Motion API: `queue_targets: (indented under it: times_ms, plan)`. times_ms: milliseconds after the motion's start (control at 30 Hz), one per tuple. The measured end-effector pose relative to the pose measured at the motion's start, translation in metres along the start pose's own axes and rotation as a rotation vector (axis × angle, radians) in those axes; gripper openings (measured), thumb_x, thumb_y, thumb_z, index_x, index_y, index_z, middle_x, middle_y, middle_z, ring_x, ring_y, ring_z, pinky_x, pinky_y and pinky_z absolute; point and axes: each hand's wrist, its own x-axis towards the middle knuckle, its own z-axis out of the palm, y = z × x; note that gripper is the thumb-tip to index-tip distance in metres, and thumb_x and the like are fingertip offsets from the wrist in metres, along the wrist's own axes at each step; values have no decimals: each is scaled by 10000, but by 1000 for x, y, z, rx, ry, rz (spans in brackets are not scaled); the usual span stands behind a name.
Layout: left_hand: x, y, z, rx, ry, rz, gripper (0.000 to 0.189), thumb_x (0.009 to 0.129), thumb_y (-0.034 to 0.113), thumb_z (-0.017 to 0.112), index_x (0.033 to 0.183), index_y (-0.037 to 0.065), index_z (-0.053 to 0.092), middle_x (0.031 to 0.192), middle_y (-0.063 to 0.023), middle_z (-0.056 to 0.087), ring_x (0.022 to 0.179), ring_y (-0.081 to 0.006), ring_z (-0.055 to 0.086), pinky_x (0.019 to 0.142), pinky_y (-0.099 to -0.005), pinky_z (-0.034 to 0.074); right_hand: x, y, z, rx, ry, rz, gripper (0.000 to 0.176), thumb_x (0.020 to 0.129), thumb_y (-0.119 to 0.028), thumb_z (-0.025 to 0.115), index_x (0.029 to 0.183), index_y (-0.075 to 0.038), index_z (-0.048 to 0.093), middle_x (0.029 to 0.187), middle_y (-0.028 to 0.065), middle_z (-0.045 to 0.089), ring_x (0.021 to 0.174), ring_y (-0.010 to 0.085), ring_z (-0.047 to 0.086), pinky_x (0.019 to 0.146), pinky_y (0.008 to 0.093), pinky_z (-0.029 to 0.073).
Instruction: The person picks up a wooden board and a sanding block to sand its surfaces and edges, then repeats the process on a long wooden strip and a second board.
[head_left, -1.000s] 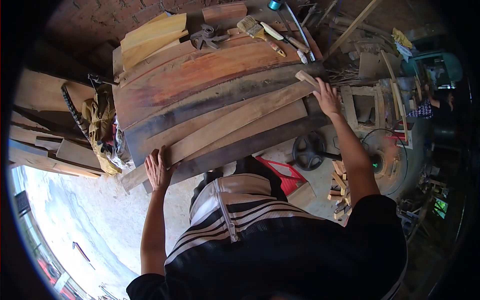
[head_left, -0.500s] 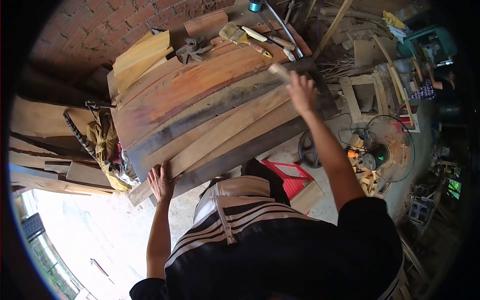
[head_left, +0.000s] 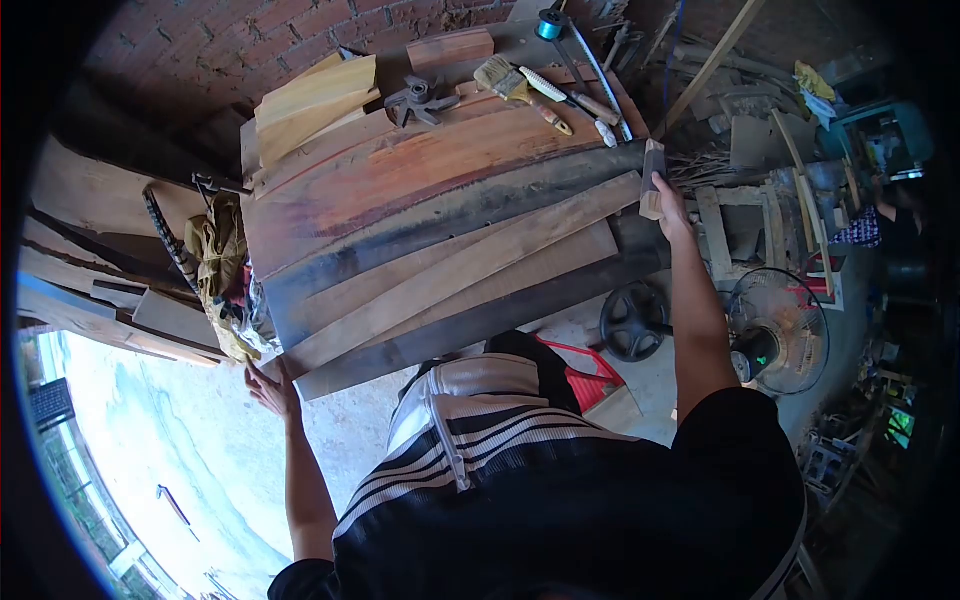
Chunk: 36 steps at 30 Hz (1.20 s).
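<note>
A long pale wooden plank [head_left: 460, 268] lies slantwise across a workbench [head_left: 420, 160] of reddish and dark boards. My left hand [head_left: 270, 388] is at the plank's near left end, fingers touching its corner. My right hand [head_left: 668, 200] is at the bench's right edge, closed around a small wooden block [head_left: 653, 178] that stands upright against the plank's far end.
A paintbrush [head_left: 510, 82], hand tools and a stack of yellow boards [head_left: 315, 95] sit at the bench's back. A floor fan [head_left: 780, 335] and a black wheel [head_left: 633, 320] stand at the right. Planks [head_left: 120, 310] lean at the left. Another person [head_left: 880, 215] is far right.
My left hand slid from on top of the plank to its near left corner. My right hand moved with the small block from over the bench to the plank's right end.
</note>
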Motion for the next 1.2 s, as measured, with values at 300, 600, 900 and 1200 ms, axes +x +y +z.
queue_targets:
  times_ms: [300,600,900,1200]
  plan:
    - [53,-50,27,-633,-481,-495,877,879,647,656,1517,116,371,1359,-111,573,1049,-259,636,663,-387,541,32,35,-5,253,39,103,624,908,-439,714,1370,-51,554,1270,103,633,1108,233,639,935,368,499]
    - [98,-36,-59,12,-737,-98,806,943,718,449,988,-41,717,660,-188,659,474,-264,643,371,-388,516,-30,-37,-21,-439,188,-147,727,958,-562,568,1435,-18,497,1384,161,582,1287,284,546,1060,358,405]
    - [113,-4,-36,120,-834,-120,960,911,800,374,1074,-103,656,708,-234,655,538,-312,683,377,-421,570,-34,0,-14,-617,295,-179,701,939,-571,586,1290,35,561,1274,284,625,1217,426,592,1010,458,453]
    - [112,-7,-22,120,-795,-43,896,962,755,311,919,-56,688,715,-231,655,535,-327,663,446,-444,557,-66,-6,-29,-372,87,-143,725,948,-522,612,1450,-22,457,1430,191,535,1363,301,476,1108,368,359]
